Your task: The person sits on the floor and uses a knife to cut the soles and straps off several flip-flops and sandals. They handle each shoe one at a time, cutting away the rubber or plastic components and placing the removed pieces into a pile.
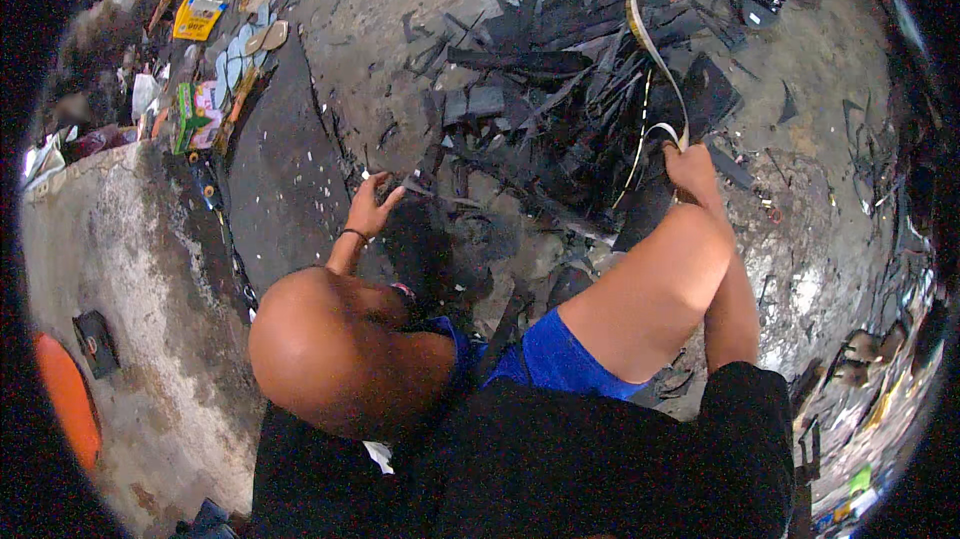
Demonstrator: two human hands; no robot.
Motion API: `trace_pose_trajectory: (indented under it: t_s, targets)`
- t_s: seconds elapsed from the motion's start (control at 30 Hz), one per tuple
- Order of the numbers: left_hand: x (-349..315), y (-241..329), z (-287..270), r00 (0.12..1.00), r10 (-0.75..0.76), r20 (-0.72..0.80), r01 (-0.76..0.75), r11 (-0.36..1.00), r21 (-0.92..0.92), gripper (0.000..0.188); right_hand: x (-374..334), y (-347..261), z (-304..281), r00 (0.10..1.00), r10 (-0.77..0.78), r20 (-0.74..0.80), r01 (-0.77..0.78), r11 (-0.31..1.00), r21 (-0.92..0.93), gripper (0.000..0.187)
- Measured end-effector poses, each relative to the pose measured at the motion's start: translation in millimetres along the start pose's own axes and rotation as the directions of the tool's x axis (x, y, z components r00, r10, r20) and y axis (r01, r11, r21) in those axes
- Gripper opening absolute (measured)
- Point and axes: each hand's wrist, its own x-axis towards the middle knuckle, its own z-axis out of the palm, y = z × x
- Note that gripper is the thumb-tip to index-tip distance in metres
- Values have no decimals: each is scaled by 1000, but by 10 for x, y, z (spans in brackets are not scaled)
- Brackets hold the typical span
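Note:
My right hand (692, 174) is closed round a long, narrow pale strip (651, 49). The strip loops at the fist and curves away toward the far side, above a heap of dark offcuts (560, 89). A thin light-coloured length (643, 119) hangs beside it, partly over the heap. Past my left knee, my left hand (372, 207) has thumb and fingers apart, with a dark band round the wrist. It is just above the dark, dusty floor, near a few scraps, and I see nothing held in it.
Blue-grey sandal soles (240, 54), a yellow packet (198, 17) and a green-pink packet (197, 117) lie at the far left. A worn concrete ledge (140, 239) runs down the left, with an orange rounded object (68, 399) by it. Mixed clutter (880, 389) fills the right edge.

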Motion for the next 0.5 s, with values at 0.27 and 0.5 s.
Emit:
trace_pose_trajectory:
  t_s: [0.27,0.5]
  targets:
    - [508,-13,523,980,-61,190,-4,947,323,89,197,143,-148,996,-85,34,86,996,-28,60]
    - [1120,-247,425,760,-241,604,-91,880,465,67,296,-149,71,994,-92,55,101,974,-204,49]
